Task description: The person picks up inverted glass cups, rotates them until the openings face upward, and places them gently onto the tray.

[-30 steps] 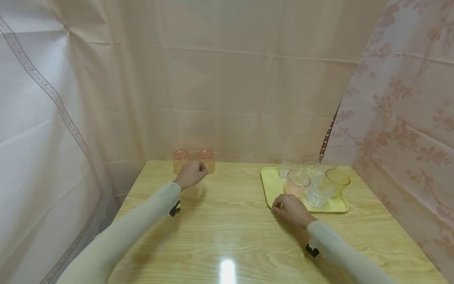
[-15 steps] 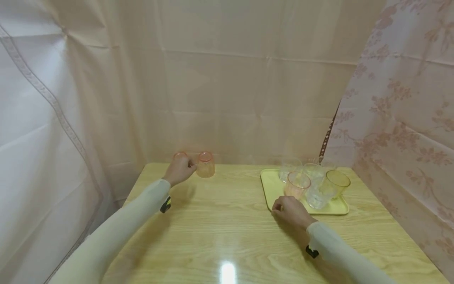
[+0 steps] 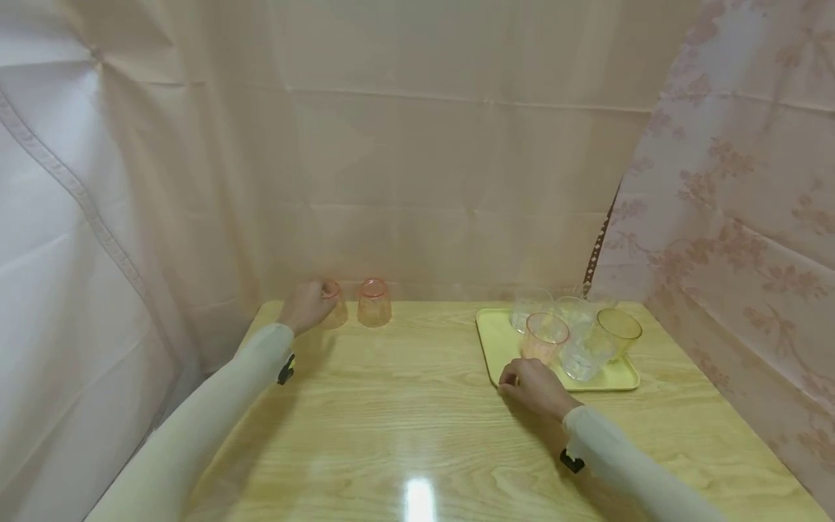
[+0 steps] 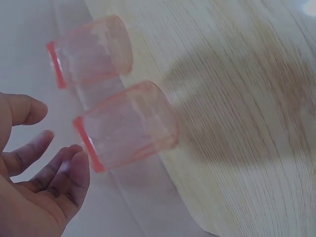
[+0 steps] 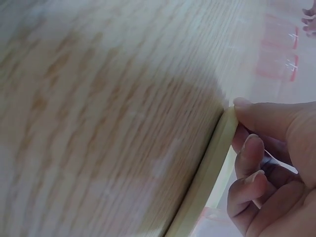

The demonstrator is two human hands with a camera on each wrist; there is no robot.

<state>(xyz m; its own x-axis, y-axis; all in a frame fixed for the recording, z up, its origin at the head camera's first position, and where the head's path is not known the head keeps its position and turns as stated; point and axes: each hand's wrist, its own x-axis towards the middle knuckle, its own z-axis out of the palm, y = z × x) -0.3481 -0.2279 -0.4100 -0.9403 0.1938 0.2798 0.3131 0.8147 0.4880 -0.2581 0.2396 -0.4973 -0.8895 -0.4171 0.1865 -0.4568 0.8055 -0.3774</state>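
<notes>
Two clear pink glasses stand upside down side by side at the table's back left: the left glass [image 3: 335,313] and the right glass [image 3: 375,304]. My left hand [image 3: 308,306] is beside the left one and partly covers it in the head view. In the left wrist view its loosely bent fingers [image 4: 79,173] hold nothing, the tips right by the glass's red-edged base. My right hand [image 3: 536,388] pinches the front-left corner of a yellow tray [image 3: 497,341], thumb [image 5: 259,116] on the rim and the other fingers curled.
On the tray stand a pink glass [image 3: 546,335], a yellow glass [image 3: 620,332] and several clear glasses [image 3: 583,359], mouths up. Cloth curtains [image 3: 417,159] enclose the wooden table [image 3: 391,406] at the back and both sides.
My left hand has moved left, from in front of the two upside-down glasses to beside the left one. Both glasses stay put, and my right hand keeps its place at the tray.
</notes>
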